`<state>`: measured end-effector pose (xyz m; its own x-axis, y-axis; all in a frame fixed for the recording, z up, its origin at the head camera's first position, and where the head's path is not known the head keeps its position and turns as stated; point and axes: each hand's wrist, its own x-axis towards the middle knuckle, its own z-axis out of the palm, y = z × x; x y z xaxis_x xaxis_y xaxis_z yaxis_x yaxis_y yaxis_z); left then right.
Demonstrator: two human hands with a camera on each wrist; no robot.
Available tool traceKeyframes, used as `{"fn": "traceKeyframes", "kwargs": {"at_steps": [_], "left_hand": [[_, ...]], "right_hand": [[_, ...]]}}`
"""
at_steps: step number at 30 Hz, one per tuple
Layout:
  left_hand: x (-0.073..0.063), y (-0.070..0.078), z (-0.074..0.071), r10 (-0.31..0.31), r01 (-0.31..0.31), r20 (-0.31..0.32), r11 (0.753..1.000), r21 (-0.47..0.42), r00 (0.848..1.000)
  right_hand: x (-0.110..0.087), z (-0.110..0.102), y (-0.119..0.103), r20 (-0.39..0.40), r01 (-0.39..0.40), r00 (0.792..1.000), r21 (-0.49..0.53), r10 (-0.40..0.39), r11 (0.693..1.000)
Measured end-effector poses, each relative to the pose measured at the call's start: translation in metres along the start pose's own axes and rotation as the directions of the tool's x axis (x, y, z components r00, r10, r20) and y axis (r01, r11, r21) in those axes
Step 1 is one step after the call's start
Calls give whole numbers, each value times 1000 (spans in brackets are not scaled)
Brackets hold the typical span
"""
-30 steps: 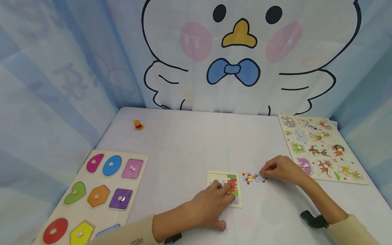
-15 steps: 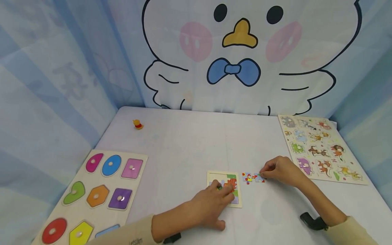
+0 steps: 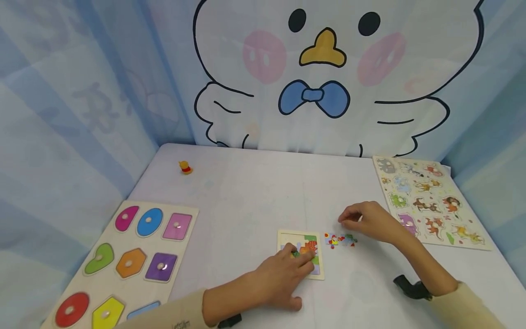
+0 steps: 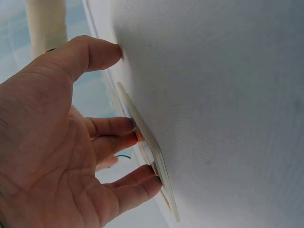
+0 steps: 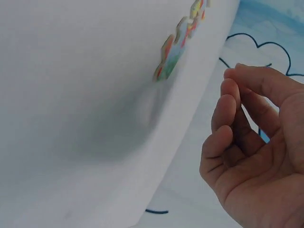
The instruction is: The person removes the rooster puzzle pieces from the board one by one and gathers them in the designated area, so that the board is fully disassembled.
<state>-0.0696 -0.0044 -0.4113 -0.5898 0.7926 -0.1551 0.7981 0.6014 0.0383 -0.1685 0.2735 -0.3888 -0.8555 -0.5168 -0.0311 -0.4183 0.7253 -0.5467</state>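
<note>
My left hand rests its fingertips on a small framed jigsaw puzzle that lies flat on the table. In the left wrist view several fingers touch the puzzle from above, the thumb apart from it. The fingers cover part of its picture. Just right of the frame lie colourful loose jigsaw pieces, close side by side. My right hand hovers behind and above them, fingers loosely curled, with nothing visible between the fingertips. The right wrist view shows these pieces on the table, apart from the hand.
At left lies a wooden board of coloured knobbed shapes. An animal peg puzzle board lies at the right edge. A small yellow and red figure stands at the back left. A curtain with a cartoon hangs behind the table.
The right hand has let go of the right-hand jigsaw piece and lifted away, back and slightly left. The left hand stays on the framed puzzle.
</note>
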Motion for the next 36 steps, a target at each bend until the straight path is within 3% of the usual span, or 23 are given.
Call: {"fn": "traceKeyframes", "kwargs": {"at_steps": [4,9,19,36], "left_hand": [[0,0,1,9,-9,5,1000,-1,1000],[1,0,4,33,-33,2,999,32,999],[3,-1,3,54,-53,-5,998,43,999],[2,0,0,37,-36,-5,998,43,999]], "right_hand": [[16,18,-19,88,130,987,27,-132,991],[34,38,-34,220,247,945,2,-241,969],[40,40,-41,296,276,922,-44,-251,960],[41,44,-47,307,262,927,-122,-215,957]]}}
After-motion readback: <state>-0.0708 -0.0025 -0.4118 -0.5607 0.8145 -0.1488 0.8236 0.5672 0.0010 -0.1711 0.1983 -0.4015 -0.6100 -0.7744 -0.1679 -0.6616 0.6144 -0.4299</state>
